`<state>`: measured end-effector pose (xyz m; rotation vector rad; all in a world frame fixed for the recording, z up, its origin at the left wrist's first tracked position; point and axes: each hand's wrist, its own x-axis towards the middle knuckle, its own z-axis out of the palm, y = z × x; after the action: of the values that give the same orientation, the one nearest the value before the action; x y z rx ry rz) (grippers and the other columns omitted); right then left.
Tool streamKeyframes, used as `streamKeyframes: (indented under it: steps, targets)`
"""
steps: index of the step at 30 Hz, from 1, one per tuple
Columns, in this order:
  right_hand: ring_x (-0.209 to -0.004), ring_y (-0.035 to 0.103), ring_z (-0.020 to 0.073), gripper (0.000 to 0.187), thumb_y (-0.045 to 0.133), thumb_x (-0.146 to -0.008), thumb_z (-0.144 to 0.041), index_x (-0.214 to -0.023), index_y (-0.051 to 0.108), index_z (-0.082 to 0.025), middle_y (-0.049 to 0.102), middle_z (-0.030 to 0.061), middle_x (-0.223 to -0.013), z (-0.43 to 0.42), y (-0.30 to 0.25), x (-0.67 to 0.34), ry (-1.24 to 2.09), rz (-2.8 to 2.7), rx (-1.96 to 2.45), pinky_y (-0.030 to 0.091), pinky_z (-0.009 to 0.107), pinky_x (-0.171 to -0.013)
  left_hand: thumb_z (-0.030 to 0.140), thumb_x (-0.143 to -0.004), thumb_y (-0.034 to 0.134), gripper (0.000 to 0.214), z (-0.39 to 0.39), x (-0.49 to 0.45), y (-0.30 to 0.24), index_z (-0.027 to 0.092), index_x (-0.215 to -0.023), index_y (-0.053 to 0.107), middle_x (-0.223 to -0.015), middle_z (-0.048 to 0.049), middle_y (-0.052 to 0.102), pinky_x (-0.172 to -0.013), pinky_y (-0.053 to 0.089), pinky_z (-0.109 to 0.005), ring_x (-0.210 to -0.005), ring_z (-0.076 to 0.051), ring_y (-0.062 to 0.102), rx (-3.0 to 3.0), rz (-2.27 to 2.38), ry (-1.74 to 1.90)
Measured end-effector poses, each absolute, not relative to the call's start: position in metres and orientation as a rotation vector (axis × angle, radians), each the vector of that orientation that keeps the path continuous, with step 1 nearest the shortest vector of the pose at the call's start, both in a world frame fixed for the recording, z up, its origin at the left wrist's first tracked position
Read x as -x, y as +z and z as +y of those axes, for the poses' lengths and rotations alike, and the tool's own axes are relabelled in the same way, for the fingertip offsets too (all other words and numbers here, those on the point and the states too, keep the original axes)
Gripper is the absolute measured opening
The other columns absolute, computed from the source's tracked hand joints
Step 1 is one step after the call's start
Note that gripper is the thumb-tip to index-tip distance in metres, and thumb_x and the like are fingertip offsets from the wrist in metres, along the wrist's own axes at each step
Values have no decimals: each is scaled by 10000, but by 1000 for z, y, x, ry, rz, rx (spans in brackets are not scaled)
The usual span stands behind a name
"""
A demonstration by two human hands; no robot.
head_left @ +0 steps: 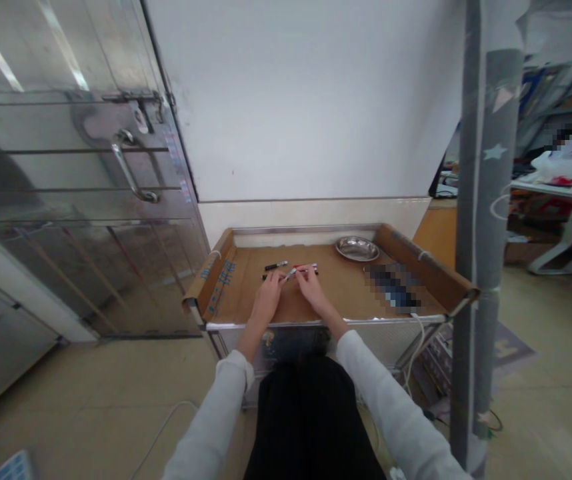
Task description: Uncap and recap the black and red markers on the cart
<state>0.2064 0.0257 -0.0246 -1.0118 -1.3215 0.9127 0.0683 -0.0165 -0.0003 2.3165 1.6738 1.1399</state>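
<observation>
A slim, pale marker-like pen [290, 274] is between the two hands, over the brown cardboard-lined bench [346, 293], its long axis slanting from near left to far right. The left hand [269, 288] pinches the near end, the right hand [309, 284] the far end; neither is clearly nearer. A slim black pen with a pale tip [273, 266] lies just beyond the left hand.
</observation>
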Motion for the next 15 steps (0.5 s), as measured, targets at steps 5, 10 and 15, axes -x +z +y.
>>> streamKeyframes:
  steps: [5, 10, 15]
  targets:
    - [-563, 588, 113, 201, 587, -742, -386, -809, 514, -211, 674, 11, -755, 12, -19, -228, 1428, -1071, 809, 474, 248, -569, 247, -884, 510, 124, -11, -87, 3, 202, -996, 537, -997, -51, 595, -883, 460, -304, -968, -161, 590, -2168, 1401, 1563]
    - [-581, 608, 119, 186, 528, -813, -349, -823, 610, -182, 687, 44, -733, 4, -9, -248, 1532, -922, 761, 511, 243, -585, 322, -829, 593, 307, -3, -120, 8, 184, -1094, 519, -1109, -93, 568, -833, 500, -306, -990, -176, 589, -1919, 1307, 1837]
    - [-746, 652, 173, 64, 561, -781, -246, -748, 603, -210, 680, 46, -735, 7, -14, -249, 1480, -883, 692, 562, 313, -711, 255, -899, 476, 262, -2, -143, 16, 221, -1144, 562, -1130, -71, 619, -948, 452, -333, -1053, -168, 577, -2087, 1153, 1670]
